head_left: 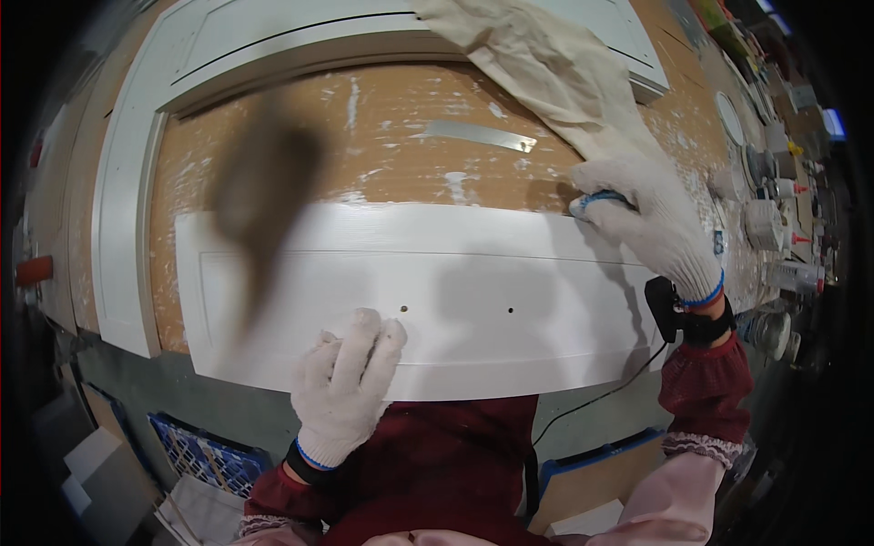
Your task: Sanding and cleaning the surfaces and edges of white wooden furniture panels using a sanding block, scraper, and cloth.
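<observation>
A white drawer front or door panel [437, 273] with two small holes lies across the table before me. My left hand [348, 382], in a white knit glove, rests on its near edge, fingers stretched out and slightly apart, holding nothing. At the panel's far right edge is my right hand [637, 205], gloved too, with fingers curled closed. A blue edge shows between those fingers; what it belongs to is hidden. Directly beyond this hand lies a crumpled beige cloth [546, 77], its near end meeting the glove.
White frame pieces [127, 237] border the brown, paint-specked board [382, 109]. A flat metal strip [481, 136] lies on it. Bottles and tubs [765, 223] crowd the right side. A dark blurred shape [273, 182] hangs close in view. A blue crate [205, 455] stands below left.
</observation>
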`<state>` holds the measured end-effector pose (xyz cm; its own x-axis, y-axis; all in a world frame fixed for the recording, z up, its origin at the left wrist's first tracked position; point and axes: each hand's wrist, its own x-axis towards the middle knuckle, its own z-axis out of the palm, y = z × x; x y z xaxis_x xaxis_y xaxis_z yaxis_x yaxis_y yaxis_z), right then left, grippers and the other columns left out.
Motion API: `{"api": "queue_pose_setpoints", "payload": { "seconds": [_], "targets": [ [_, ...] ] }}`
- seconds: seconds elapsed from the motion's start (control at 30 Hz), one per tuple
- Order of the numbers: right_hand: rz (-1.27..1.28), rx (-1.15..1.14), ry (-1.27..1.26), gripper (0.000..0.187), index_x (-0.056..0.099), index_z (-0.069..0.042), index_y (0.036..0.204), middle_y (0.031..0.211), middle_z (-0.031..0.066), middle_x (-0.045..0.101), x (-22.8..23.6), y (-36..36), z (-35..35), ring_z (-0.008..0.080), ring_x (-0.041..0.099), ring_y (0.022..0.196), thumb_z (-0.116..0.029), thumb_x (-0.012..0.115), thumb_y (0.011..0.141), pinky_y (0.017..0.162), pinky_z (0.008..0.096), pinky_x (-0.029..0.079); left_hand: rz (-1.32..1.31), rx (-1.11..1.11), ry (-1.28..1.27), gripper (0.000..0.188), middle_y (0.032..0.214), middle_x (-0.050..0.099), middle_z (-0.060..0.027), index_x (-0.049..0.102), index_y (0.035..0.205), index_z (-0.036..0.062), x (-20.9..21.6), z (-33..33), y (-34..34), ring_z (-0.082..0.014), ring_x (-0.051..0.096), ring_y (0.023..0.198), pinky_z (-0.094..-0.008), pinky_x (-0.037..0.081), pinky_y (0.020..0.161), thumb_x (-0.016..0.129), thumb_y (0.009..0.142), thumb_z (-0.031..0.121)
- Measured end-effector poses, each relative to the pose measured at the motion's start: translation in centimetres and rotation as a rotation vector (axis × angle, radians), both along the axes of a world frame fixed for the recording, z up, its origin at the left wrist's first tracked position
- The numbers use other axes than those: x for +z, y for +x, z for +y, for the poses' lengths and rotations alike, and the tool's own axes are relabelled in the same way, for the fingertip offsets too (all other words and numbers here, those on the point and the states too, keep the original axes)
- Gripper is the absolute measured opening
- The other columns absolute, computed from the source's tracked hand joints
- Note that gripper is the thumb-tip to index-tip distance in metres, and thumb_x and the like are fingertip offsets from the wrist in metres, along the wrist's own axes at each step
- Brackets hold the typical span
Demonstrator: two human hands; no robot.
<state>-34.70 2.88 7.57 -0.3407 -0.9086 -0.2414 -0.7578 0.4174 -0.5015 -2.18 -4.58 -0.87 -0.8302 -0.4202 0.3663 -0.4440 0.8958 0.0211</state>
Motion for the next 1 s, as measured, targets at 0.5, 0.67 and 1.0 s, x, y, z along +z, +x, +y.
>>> {"api": "queue_pose_setpoints", "payload": {
  "seconds": [0.5,0.67,1.0],
  "targets": [
    [-0.090,0.265,-0.253,0.021,0.063,-0.004,0.095,0.088,0.0199,0.062,-1.7,7.4,-10.1,0.0393,0.060,0.088,-0.017,0.054,0.083,0.076,0.0449,0.048,0.109,-0.044,0.126,0.039,0.110,0.063,-0.0004,0.070,0.100,0.0165,-0.1,-0.9,-0.4,-0.0130,0.051,0.068,-0.0260,0.046,0.058,0.065,0.064,0.005],
    [-0.082,0.280,-0.322,0.021,0.063,-0.004,0.097,0.090,0.0195,0.064,-2.4,8.4,-11.3,0.0386,0.061,0.091,-0.017,0.053,0.084,0.078,0.0454,0.048,0.148,-0.074,0.118,0.035,0.103,0.064,-0.0030,0.070,0.096,0.0100,-0.5,-1.1,-0.5,-0.0133,0.051,0.061,-0.0269,0.043,0.052,0.067,0.061,0.008],
    [-0.026,0.204,-0.218,0.021,0.063,-0.004,0.097,0.089,0.0192,0.063,-0.4,7.6,-10.3,0.0390,0.060,0.089,-0.018,0.055,0.084,0.079,0.0441,0.048,0.149,0.032,-0.055,0.042,0.110,0.056,0.0107,0.064,0.099,0.0254,-1.0,-0.8,-0.5,-0.0083,0.046,0.063,-0.0234,0.041,0.053,0.061,0.067,-0.002]
  ]
}}
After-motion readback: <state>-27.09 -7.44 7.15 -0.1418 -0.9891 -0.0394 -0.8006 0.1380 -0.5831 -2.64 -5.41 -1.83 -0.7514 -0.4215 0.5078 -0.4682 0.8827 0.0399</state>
